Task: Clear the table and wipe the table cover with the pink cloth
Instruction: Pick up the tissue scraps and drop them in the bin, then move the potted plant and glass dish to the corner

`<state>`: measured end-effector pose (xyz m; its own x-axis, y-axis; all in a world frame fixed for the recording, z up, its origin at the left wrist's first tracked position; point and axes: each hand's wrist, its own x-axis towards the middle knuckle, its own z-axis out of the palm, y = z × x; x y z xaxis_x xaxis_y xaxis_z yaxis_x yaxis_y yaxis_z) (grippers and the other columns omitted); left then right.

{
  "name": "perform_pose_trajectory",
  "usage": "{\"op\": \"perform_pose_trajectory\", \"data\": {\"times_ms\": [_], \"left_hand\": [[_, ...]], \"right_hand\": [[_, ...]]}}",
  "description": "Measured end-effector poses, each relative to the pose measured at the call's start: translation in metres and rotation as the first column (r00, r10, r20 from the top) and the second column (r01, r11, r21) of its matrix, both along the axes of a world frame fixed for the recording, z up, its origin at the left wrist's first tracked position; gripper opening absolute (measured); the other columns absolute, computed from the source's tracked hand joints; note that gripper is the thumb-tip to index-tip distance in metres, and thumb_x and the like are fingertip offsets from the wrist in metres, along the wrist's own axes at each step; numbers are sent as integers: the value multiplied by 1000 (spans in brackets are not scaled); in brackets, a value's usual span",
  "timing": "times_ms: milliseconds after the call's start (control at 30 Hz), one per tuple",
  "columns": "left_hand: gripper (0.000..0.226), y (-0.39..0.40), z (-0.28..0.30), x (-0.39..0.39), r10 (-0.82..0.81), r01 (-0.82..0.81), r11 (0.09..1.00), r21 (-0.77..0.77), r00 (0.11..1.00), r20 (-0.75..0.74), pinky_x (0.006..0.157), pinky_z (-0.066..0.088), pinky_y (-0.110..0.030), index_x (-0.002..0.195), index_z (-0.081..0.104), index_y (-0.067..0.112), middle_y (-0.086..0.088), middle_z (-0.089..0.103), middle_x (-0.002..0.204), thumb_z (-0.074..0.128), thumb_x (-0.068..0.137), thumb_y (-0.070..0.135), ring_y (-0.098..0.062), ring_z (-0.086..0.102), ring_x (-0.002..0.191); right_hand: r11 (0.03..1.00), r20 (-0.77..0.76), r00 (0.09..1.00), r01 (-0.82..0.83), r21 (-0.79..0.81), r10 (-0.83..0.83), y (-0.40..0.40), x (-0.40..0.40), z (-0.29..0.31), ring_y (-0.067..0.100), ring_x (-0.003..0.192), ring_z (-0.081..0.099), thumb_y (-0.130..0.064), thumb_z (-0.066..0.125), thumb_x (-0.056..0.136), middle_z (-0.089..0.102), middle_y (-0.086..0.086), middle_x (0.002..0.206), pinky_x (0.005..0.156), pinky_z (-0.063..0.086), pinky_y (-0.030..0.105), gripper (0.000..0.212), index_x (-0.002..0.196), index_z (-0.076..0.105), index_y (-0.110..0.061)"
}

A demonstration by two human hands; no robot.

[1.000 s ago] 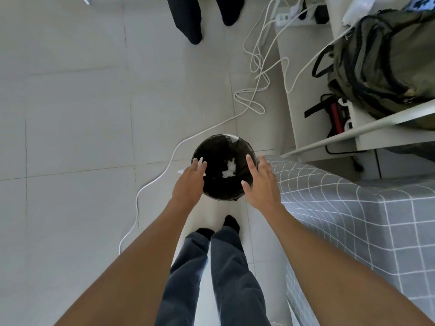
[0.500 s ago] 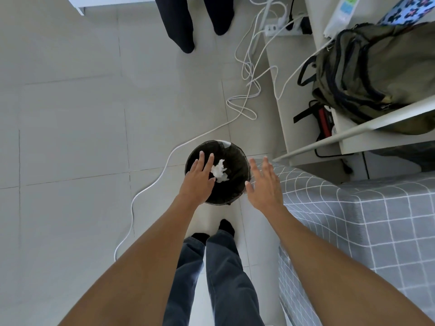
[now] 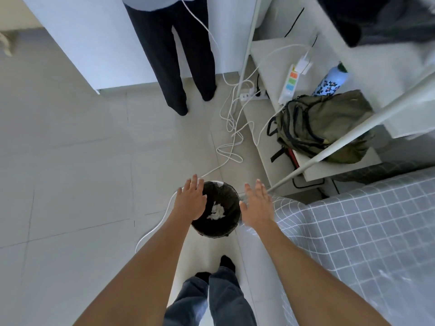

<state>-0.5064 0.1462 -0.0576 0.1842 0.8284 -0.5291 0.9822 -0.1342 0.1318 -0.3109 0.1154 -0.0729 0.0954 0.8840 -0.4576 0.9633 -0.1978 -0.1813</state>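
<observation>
Nearest, at the bottom edge: 2 legs in blue jeans (image 3: pixel 211 302), cut off above the knee, with dark-socked feet (image 3: pixel 227 263) partly covered by the trouser hems. To the right, the grey grid-checked table cover (image 3: pixel 353 243), draped over the corner and cut off by the right and bottom edges; tabletop underneath hidden, a shiny patch near the right edge hard to make out. No pink cloth anywhere in view.

Both forearms stretched forward and down from the lower corners. Left hand (image 3: pixel 191 201) palm down, fingers straight and slightly spread, gripping nothing, covering the left rim of a round waste bin (image 3: pixel 223 222). Right hand (image 3: pixel 257 208) likewise flat and empty, fingers extended, thumb toward the bin, hovering between the bin's right rim and the cover's corner. Whether either hand touches the bin: cannot tell.

Inside the bin, a black liner and crumpled white paper (image 3: pixel 216 211); bin base hidden by its own rim.

Farther off, a white cable (image 3: pixel 230 147) looping over the tiled floor, partly hidden behind the left hand. Right of that, an olive backpack (image 3: pixel 322 123) on a low white shelf, crossed by a white frame bar (image 3: pixel 348 137). Beyond, a power strip (image 3: pixel 290 82) and a flowered bottle (image 3: pixel 330 82), its base behind the backpack. Farthest, another person's dark trouser legs (image 3: pixel 174 55), cut off at the top.
</observation>
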Motion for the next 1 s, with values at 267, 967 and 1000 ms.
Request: {"op": "perform_pose_trajectory", "data": {"times_ms": [267,967,1000], "left_hand": [[57,13,84,15,-183,185,982,25,982,-47,119,11,-46,153,5,10,-10,-6,161,25,103,30,-25,0,149],[58,-89,178,214,-727,724,671,159,685,-49,118,19,-45,152,15,7,-13,1,161,30,103,34,-28,9,148],[57,-99,179,226,-743,740,653,162,667,-53,118,20,-45,151,17,7,-13,3,160,30,103,34,-28,10,147]], "right_hand": [[995,46,996,75,72,-78,-19,1,91,29,148,5,-34,39,100,8,14,160,119,12,45,61,153,11,-20],[697,14,708,691,193,-706,-244,140,171,31,148,1,-32,38,102,3,14,161,120,7,46,58,153,12,-22],[674,12,685,714,190,-728,-260,147,171,31,148,1,-32,39,102,3,15,160,120,7,46,58,153,13,-22]]}}
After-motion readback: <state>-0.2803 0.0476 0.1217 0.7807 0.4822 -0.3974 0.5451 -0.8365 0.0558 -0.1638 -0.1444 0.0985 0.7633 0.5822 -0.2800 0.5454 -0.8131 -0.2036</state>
